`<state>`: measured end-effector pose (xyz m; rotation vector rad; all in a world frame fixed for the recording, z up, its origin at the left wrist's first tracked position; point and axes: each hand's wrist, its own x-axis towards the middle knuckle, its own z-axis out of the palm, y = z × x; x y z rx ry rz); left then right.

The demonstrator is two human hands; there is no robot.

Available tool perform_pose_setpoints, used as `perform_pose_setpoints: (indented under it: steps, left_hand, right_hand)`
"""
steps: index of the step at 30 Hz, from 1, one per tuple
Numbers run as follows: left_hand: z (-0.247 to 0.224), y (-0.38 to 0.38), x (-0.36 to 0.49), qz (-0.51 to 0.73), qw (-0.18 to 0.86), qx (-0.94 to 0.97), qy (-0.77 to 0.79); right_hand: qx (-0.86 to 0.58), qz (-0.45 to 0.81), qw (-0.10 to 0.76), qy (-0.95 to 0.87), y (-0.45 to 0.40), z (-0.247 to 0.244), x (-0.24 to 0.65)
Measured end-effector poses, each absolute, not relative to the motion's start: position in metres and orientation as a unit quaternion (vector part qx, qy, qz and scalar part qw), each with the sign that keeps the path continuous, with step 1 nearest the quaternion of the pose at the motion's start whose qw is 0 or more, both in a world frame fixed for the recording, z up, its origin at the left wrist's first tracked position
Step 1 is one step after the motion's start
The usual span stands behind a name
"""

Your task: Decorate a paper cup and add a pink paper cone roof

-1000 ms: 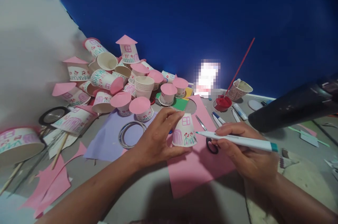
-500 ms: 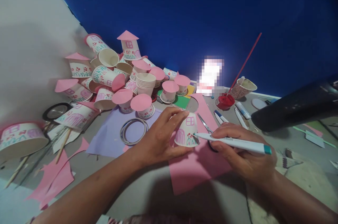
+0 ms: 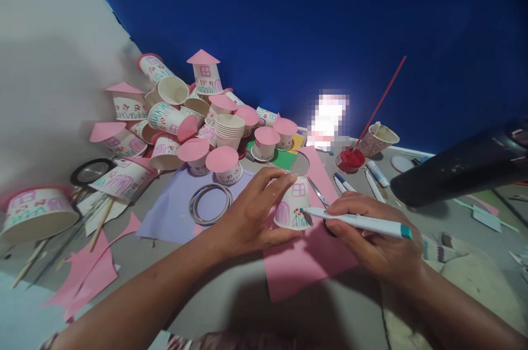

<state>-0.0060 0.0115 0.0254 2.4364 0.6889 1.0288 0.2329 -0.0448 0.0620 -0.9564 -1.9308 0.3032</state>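
My left hand (image 3: 264,209) grips an upside-down white paper cup (image 3: 293,208) from its left side, fingers over the top and thumb near the rim. Drawn on the cup are a pink window, a pink door, red flowers and green stems. In my right hand (image 3: 379,234) is a white marker (image 3: 358,219) with a teal end; its tip touches the cup by the flowers. Beneath the cup lies a pink paper sheet (image 3: 289,275) with a round cut-out. Scissors (image 3: 317,193) lie on it just behind the marker, their handles partly hidden by my right hand.
Decorated cups with pink cone roofs (image 3: 193,150) are piled at the back left, around a stack of plain cups (image 3: 229,131). A tape roll (image 3: 211,204) rests on purple paper (image 3: 165,212). To the right are markers (image 3: 377,174), a red pot (image 3: 350,160) and a black cylinder (image 3: 454,165).
My right hand and the marker have shifted slightly left, with the tip still at the cup's flowers. The left hand keeps its hold. The whole view has moved a little.
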Motion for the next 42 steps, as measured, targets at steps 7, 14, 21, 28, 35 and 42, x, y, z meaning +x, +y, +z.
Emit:
perform_pose_setpoints:
  steps: [7,14,21,28,35,42]
  left_hand:
    - [0.025,0.011,-0.007,0.361,0.209,0.874,0.251]
    - [0.025,0.010,-0.006,0.356,0.210,0.875,0.252]
    - [0.026,0.009,-0.007,0.350,0.208,0.876,0.258]
    - [0.027,0.010,-0.005,0.360,0.205,0.874,0.252]
    - [0.027,0.011,-0.005,0.361,0.203,0.874,0.254]
    - [0.027,0.010,-0.005,0.362,0.208,0.871,0.260]
  right_hand:
    - [-0.399,0.113,0.467,-0.781,-0.046,0.066,0.234]
    - [-0.387,0.120,0.465,-0.788,-0.045,0.067,0.230]
    - [-0.394,0.114,0.468,-0.783,-0.046,0.067,0.231]
    - [-0.408,0.100,0.473,-0.775,-0.045,0.068,0.236]
    - [-0.407,0.112,0.479,-0.769,-0.047,0.070,0.234]
    - [-0.415,0.119,0.475,-0.767,-0.045,0.073,0.237]
